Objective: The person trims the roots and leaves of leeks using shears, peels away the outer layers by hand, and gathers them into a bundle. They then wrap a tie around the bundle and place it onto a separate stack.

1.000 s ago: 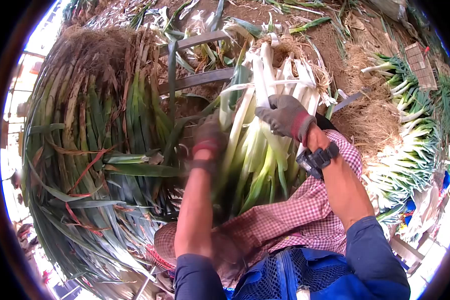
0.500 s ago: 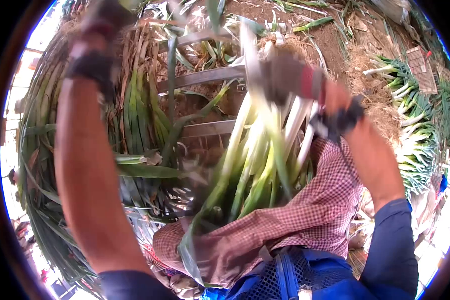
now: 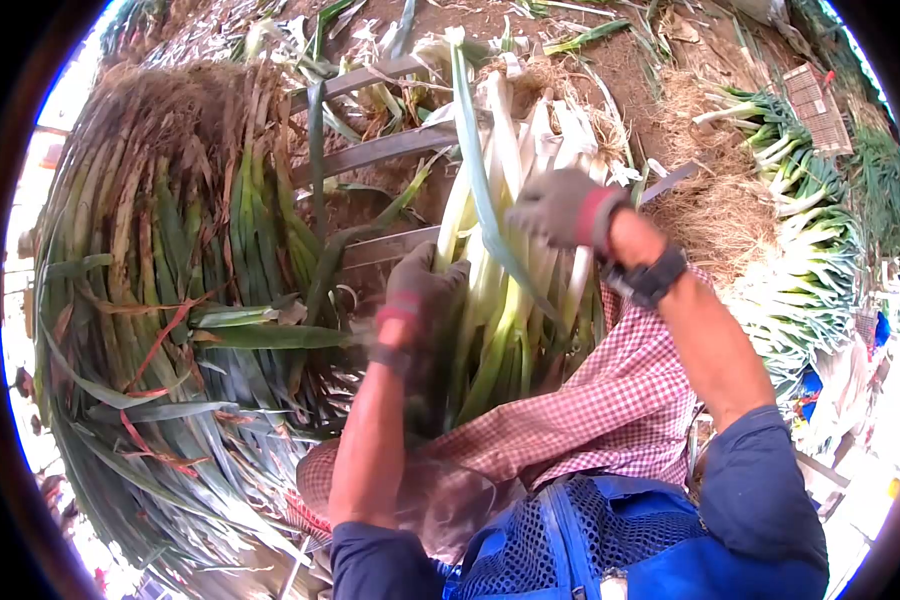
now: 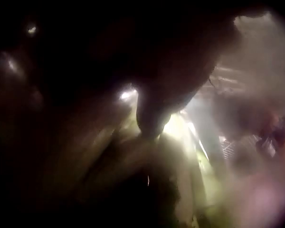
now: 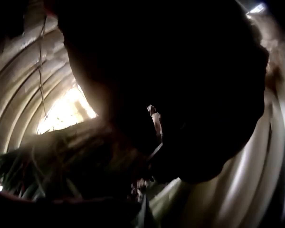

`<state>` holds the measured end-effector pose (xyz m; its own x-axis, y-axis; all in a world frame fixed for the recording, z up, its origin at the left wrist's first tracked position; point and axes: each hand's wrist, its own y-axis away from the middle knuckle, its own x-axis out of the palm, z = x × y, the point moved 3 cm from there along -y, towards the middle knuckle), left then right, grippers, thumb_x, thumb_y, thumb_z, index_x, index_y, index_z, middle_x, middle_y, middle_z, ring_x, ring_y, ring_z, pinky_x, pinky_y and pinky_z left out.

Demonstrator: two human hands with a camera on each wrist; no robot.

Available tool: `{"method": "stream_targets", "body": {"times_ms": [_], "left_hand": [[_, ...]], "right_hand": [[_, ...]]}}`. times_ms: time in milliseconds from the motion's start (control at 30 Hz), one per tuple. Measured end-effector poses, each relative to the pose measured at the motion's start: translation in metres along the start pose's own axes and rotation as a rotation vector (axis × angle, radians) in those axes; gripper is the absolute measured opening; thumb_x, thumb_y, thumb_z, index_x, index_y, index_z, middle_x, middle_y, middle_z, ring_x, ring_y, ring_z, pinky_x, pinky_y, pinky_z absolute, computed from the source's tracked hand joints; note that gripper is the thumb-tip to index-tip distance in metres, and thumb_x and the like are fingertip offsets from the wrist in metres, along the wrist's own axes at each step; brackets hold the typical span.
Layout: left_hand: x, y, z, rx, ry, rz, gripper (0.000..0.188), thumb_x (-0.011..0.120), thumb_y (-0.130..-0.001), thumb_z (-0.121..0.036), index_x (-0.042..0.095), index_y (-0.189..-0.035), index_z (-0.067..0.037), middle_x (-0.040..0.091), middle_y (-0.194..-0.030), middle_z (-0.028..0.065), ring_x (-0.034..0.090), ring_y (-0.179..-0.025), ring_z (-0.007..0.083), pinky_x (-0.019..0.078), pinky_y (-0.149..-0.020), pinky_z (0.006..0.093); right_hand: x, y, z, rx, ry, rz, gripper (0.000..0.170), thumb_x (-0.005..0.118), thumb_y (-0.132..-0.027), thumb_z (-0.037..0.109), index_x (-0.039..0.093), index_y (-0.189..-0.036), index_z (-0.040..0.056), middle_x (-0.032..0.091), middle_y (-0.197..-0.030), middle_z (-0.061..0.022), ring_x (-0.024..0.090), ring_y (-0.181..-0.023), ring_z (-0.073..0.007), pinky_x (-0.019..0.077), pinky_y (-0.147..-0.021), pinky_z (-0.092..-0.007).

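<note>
A pile of trimmed leeks point(image 3: 510, 350) lies before the person, white ends up and green parts toward the knees. At its left edge, the gloved left hand point(image 3: 422, 283) holds a leek, thumb toward the pale stalks. In the left wrist view a dark fingertip point(image 4: 152, 126) presses against the stalks. The gloved right hand point(image 3: 565, 208) is curled over the upper part of the pile, gripping a leek largely hidden beneath it. A long blue-green leaf point(image 3: 485, 205) slants across the pile, passing close by the right fingertips. Pale stalks point(image 5: 256, 161) show beneath the right hand.
A large stack of untrimmed leeks point(image 3: 170, 260) with roots and soil fills the left. Metal bars point(image 3: 385, 155) lie between the stacks. Right, a curved row of cleaned leeks point(image 3: 810, 240) borders loose roots point(image 3: 710, 200). Leaf scraps point(image 3: 580, 38) litter the soil. Checked cloth point(image 3: 610, 385) covers the knees.
The left hand swung to the upper left, then came back to the pile's left side. The right hand lifted a leek upright, then lowered; the blue-green leaf now lies across the pile.
</note>
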<state>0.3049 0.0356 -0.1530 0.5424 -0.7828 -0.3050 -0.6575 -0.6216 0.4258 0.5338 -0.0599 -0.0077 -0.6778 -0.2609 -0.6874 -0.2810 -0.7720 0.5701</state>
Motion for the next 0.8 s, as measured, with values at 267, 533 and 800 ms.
{"method": "stream_targets", "body": {"times_ms": [267,533,800], "left_hand": [[-0.029,0.023,-0.011,-0.13,0.177,-0.039,0.031,0.077,-0.093,-0.016,0.077,-0.117,0.003,0.077,-0.092,0.0046,0.066,-0.077,0.0093,0.0521,-0.07,0.028],[-0.007,0.033,-0.004,-0.149,0.269,0.205,0.034,0.083,-0.091,-0.01,0.075,-0.122,0.001,0.076,-0.1,0.0015,0.066,-0.081,0.0083,0.0537,-0.076,0.0264],[-0.007,0.041,0.002,-0.179,0.412,0.265,0.034,0.08,-0.095,-0.011,0.072,-0.126,0.001,0.075,-0.104,0.0007,0.067,-0.088,0.009,0.0552,-0.082,0.0275]], "right_hand": [[0.087,-0.012,-0.001,0.008,-0.095,-0.016,0.058,0.078,-0.093,0.054,0.075,-0.093,-0.0037,0.072,-0.077,-0.016,0.07,-0.064,-0.0256,0.0549,-0.06,-0.04],[0.09,-0.014,-0.001,0.093,-0.254,0.039,0.044,0.072,-0.089,0.043,0.081,-0.093,-0.0001,0.076,-0.082,-0.0206,0.074,-0.073,-0.0345,0.0582,-0.069,-0.045],[0.045,0.002,0.005,0.076,-0.881,0.023,0.021,0.072,-0.099,0.02,0.079,-0.099,-0.0004,0.061,-0.066,0.001,0.047,-0.045,-0.0059,0.0384,-0.04,-0.0259]]}}
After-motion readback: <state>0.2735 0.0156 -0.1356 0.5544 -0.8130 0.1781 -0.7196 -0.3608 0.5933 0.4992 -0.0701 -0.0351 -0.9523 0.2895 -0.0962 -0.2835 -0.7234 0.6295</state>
